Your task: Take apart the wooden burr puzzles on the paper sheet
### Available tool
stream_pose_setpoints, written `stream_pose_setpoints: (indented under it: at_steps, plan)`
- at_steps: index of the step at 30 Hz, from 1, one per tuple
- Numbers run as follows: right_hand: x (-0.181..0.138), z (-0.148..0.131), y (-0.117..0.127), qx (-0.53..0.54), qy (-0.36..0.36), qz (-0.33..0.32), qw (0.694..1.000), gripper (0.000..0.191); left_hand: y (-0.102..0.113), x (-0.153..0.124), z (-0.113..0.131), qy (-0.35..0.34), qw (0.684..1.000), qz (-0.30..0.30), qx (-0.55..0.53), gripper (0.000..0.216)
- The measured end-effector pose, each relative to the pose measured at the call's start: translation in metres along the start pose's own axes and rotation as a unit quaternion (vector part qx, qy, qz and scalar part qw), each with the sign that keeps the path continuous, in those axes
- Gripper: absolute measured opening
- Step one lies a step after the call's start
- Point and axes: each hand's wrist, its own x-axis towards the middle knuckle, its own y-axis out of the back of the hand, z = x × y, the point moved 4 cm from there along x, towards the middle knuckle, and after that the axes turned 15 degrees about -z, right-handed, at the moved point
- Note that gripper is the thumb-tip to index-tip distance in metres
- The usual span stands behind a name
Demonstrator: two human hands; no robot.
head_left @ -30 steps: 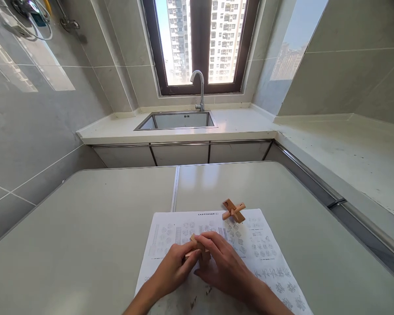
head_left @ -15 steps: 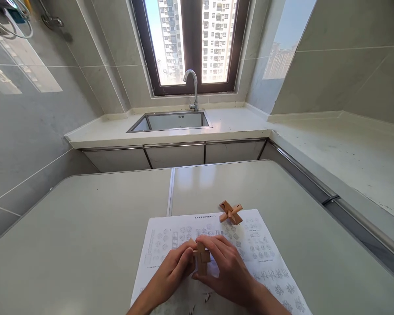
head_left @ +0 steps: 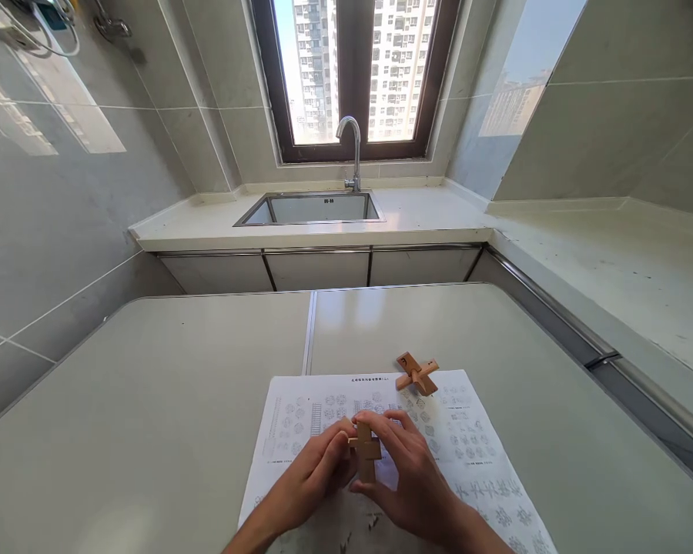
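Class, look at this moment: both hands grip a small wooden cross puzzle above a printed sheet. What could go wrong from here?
1. The wooden cross puzzle is pinched only by fingertips of the left hand and right hand; it might slip or come apart.
2. Both hands cover part of the instruction sheet, so some diagrams may be hidden.
3. The second wooden puzzle rests at the sheet's far edge; a tugged sheet could shift it.

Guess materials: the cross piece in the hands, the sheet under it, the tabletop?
Cross piece: looks like unfinished light wood, tan and matte, with square-cut bars; the second cross matches it. Sheet: thin white paper printed with small diagrams, lying flat. Tabletop: smooth pale grey with a soft window glare, probably laminate or coated metal; cannot tell which.
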Motion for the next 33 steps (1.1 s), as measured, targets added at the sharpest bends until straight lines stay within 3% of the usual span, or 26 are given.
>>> stream_pose_setpoints:
  at_steps: [10, 19, 33]
  plan:
    - [0.000, 0.000, -0.002, 0.023, -0.003, 0.003, 1.000, 0.071, 0.001, -0.001, 0.004, 0.016, 0.999, 0.025, 0.023, 0.058]
    - [0.000, -0.001, 0.001, 0.045, 0.000, 0.002, 0.999, 0.073, -0.004, -0.001, 0.005, 0.003, 1.000, -0.010, -0.012, 0.052]
    - [-0.001, -0.002, 0.002, 0.045, -0.002, 0.001, 0.999, 0.069, -0.007, 0.002, -0.004, 0.008, 0.999, -0.010, -0.035, 0.053]
